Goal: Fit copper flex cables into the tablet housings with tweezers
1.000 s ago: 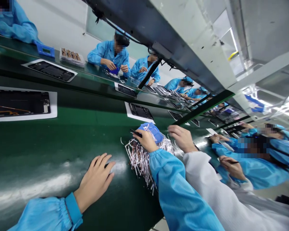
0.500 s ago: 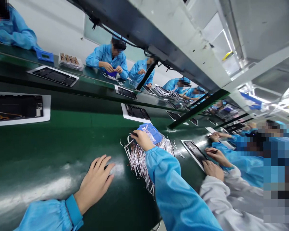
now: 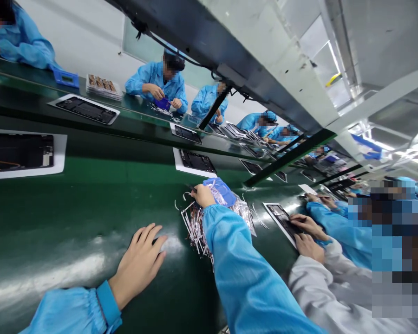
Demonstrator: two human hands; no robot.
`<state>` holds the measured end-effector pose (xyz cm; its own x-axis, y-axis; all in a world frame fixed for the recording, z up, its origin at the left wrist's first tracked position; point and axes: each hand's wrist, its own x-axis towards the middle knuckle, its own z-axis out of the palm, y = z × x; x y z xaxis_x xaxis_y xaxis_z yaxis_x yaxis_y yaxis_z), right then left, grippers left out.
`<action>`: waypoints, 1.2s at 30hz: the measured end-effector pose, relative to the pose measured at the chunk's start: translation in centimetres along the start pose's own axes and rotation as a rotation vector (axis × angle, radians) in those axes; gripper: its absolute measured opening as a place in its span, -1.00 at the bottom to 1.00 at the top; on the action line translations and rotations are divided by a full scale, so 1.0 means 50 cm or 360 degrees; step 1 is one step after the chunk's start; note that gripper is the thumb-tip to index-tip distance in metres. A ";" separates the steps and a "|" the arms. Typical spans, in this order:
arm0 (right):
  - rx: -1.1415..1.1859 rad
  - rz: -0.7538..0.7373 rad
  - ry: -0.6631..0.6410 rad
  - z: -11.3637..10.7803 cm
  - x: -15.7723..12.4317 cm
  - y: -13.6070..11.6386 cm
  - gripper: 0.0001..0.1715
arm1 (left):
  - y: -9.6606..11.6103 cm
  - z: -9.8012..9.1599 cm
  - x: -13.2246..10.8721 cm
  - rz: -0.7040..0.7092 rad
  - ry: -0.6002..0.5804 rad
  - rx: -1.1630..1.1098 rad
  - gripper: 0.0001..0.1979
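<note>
Head view — right hand (image 3: 202,195) at blue bag (image 3: 221,191) (any writing unreadable).

Conveyor belt (image 3: 73,222): glossy green, smooth. Sleeve (image 3: 247,278): sheeny blue cloth. Bag (image 3: 221,191): shiny blue plastic. Strips (image 3: 197,232): white, glinting.

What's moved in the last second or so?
A co-worker's white-sleeved hand has pulled back from the blue bag and now rests on a dark panel. The person's right hand has shifted slightly up-left in view, above the white strips. Their left hand stayed open on the green belt.
</note>
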<state>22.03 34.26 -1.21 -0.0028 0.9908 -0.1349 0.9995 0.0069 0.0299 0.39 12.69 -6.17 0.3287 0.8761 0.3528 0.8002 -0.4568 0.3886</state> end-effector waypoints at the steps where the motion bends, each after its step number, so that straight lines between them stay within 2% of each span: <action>1: 0.0004 -0.0005 0.0002 0.003 -0.001 -0.001 -0.64 | -0.001 0.001 0.000 0.0005 0.0002 -0.0001 -0.70; 4: 0.0043 -0.0051 0.0027 0.008 -0.004 -0.007 -0.65 | -0.005 0.005 0.003 0.0017 0.0010 0.0003 -0.70; 7: 0.0115 -0.0133 0.0118 -0.012 -0.008 0.004 -0.67 | -0.005 0.006 0.004 0.0019 0.0009 0.0004 -0.70; 10: 0.0187 -0.0164 0.0291 -0.061 -0.007 0.053 -0.69 | -0.003 0.003 0.002 0.0011 -0.0002 -0.0010 -0.70; 14: 0.0243 -0.0036 0.0437 -0.116 0.000 0.149 -0.70 | -0.003 0.001 0.000 0.0003 0.0004 -0.0038 -0.70; 17: 0.0279 0.0077 0.0420 -0.112 -0.002 0.201 -0.69 | -0.007 0.002 0.000 0.0021 0.0012 -0.0047 -0.70; 21: 0.0344 0.0140 0.0413 -0.090 -0.008 0.229 -0.68 | -0.009 0.004 0.001 0.0035 0.0018 -0.0041 -0.69; 26: 0.0430 0.0101 0.0527 -0.110 -0.019 0.236 -0.70 | -0.010 0.002 0.001 0.0036 0.0007 -0.0048 -0.68; 30: 0.0476 0.0018 0.0669 -0.135 -0.047 0.222 -0.76 | -0.012 0.002 0.001 0.0048 -0.0003 -0.0053 -0.67; 33: 0.0474 -0.0092 0.0717 -0.133 -0.087 0.182 -0.74 | -0.012 0.001 0.002 0.0049 -0.0009 -0.0050 -0.67; 36: 0.0454 -0.0334 0.0582 -0.105 -0.132 0.111 -0.79 | -0.011 0.000 0.003 0.0045 -0.0011 -0.0047 -0.67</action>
<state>27.44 28.49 5.05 -0.1638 0.9547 0.2483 0.9448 0.2242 -0.2391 0.00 13.09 -6.35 0.3546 0.8636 0.3585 0.7755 -0.4858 0.4033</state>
